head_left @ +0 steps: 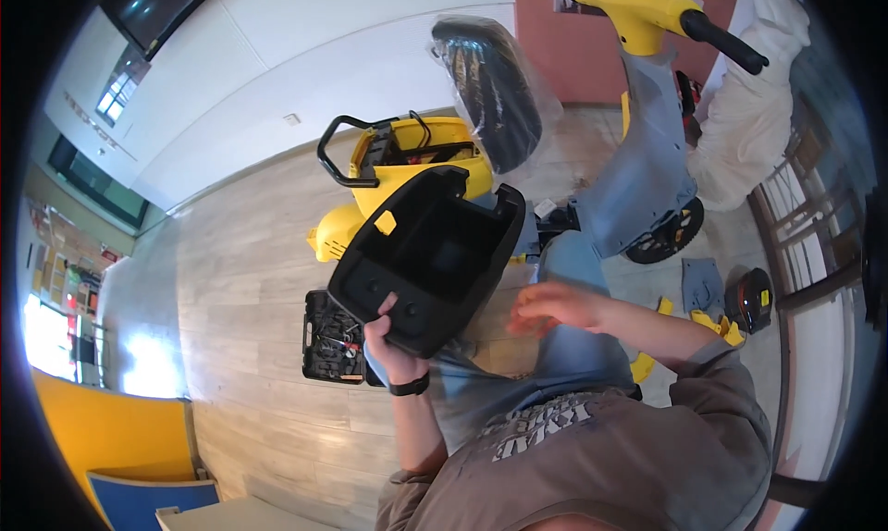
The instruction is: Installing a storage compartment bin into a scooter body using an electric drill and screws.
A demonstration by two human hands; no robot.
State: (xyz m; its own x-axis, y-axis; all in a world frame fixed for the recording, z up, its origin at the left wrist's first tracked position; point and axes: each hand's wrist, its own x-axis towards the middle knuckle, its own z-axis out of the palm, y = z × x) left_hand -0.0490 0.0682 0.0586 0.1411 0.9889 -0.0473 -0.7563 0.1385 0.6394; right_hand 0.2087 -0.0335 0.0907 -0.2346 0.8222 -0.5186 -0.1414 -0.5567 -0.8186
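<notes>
A large black plastic tub (435, 244), like an under-seat storage box of a scooter, is tilted in front of me with its hollow side facing up. My left hand (396, 351) grips its near edge, thumb over the rim and the other fingers hidden beneath. To the right of the tub, apart from it, my right hand (550, 307) hovers over my legs, slightly blurred, with its fingers loosely stretched out and nothing in them. Beyond the tub stands the scooter's yellow rear body (421, 172) with a black grab rail (331, 152).
A black seat in clear plastic (490, 92) rests upright behind the yellow body. At the right rise a grey front panel (638, 161) and yellow handlebar (647, 8). An open tool case (333, 337) lies on the floor at left. Yellow pieces (717, 327) and a red-black lamp-like part (749, 300) lie right.
</notes>
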